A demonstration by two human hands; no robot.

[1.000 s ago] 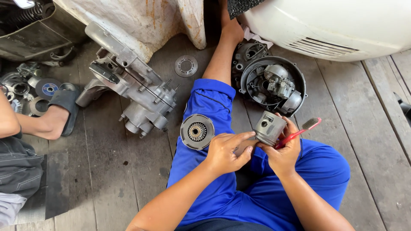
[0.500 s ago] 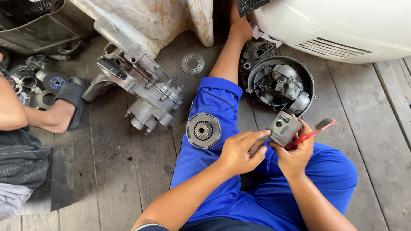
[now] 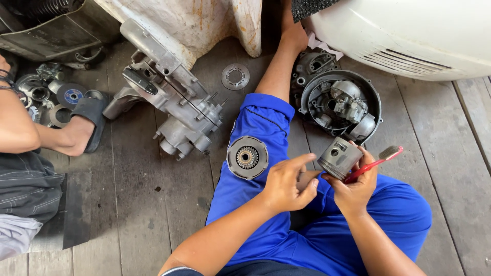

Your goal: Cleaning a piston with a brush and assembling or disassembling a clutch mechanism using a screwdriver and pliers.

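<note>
Grey metal piston (image 3: 339, 157) sits right of centre frame, pinched with a red toothbrush (image 3: 373, 162) in the right hand (image 3: 355, 189); left hand (image 3: 286, 184), fingers loosely curled, index extended, lies just left, apart.

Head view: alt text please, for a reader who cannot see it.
A seated person in blue trousers holds a grey piston and red toothbrush in the right hand, left hand beside it. A round clutch part rests on their leg; an engine casing lies on the plank floor.
</note>
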